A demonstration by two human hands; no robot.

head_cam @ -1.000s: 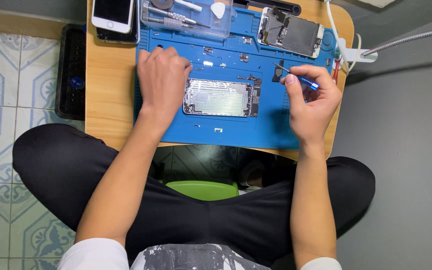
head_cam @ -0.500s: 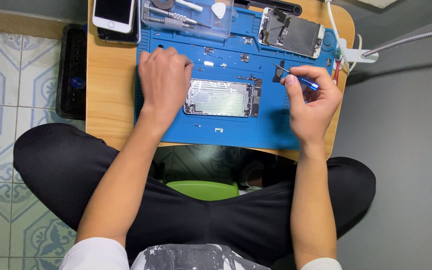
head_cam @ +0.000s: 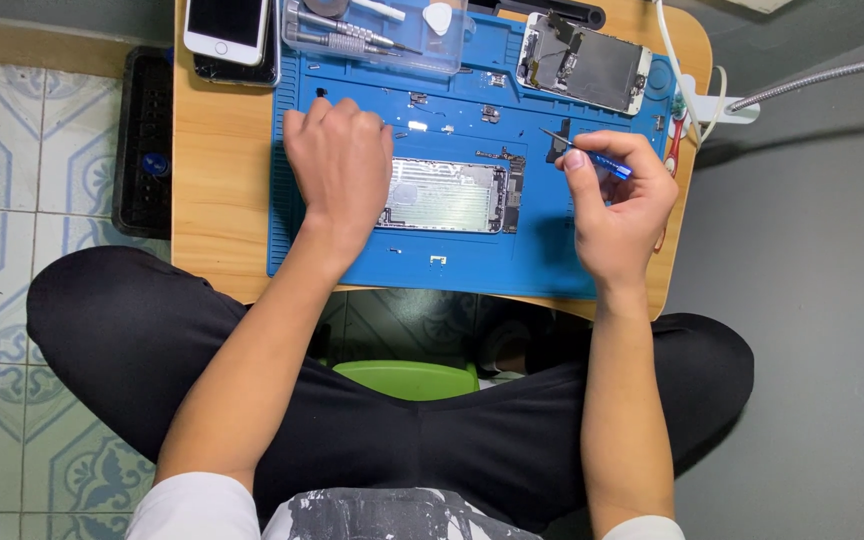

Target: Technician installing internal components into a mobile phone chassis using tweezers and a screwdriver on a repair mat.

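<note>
An opened phone body with a silver inner plate lies on a blue repair mat. My left hand rests palm down on the left end of that phone body, fingers curled. My right hand is to the right of it and pinches a small blue-handled screwdriver. The screwdriver's tip points up and left at a small black part on the mat. A detached phone screen assembly lies face down at the mat's top right.
The mat sits on a small wooden table. A white phone lies at the top left, a clear tool tray beside it. Tiny screws and parts dot the mat. A black box stands on the tiled floor at left.
</note>
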